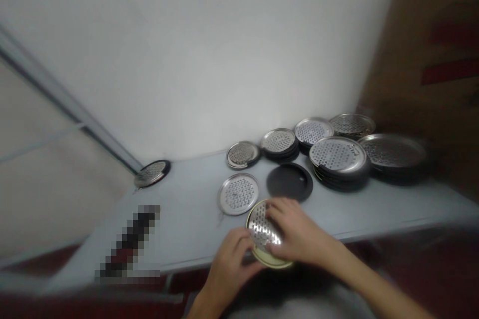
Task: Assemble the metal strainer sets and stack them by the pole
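Note:
Over the near edge of the table, a round metal grater disc (259,223) with rows of punched holes sits tilted against a yellow-green round base (275,259). My left hand (231,261) is closed on the left side of the base, thumb near its lower rim. Across the disc's right side reaches my right hand (297,232), its fingers and thumb closed on the metal. Just beyond lie a loose grater disc (238,194) and a plain black round base (290,183). Motion blur softens fine detail.
Several stacks of grater discs on black bases stand along the back right, including a near stack (339,157) and a right-hand one (392,152). Another grater disc (151,173) rests at the far left corner. A white wall (224,60) rises behind the pale table (179,224).

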{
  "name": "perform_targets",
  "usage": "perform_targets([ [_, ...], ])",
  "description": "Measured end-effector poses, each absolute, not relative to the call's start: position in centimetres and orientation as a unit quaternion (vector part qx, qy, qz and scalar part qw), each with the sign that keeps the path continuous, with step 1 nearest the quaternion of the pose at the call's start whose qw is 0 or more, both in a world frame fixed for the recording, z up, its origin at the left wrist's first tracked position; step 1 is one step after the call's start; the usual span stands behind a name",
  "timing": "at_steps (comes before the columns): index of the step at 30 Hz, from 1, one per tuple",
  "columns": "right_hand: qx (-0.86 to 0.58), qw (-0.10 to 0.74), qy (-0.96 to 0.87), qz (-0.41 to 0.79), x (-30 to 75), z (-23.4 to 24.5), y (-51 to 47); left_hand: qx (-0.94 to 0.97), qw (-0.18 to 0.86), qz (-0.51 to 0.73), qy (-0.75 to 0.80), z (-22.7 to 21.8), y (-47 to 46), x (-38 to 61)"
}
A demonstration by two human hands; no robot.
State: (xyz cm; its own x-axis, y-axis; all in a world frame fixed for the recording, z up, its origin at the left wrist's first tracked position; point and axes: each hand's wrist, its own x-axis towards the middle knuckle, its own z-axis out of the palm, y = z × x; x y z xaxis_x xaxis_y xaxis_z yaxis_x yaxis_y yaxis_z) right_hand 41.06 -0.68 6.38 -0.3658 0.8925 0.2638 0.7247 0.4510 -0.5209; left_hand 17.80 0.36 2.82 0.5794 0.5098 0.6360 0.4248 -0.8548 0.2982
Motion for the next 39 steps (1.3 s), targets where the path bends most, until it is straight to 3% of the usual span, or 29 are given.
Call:
perform_targets([
  [39,-0.485,0.267,-0.815,0.172,41.47,6.18,-0.46,0.894,0.04,0.362,0.261,2.74,0.43,17.72],
])
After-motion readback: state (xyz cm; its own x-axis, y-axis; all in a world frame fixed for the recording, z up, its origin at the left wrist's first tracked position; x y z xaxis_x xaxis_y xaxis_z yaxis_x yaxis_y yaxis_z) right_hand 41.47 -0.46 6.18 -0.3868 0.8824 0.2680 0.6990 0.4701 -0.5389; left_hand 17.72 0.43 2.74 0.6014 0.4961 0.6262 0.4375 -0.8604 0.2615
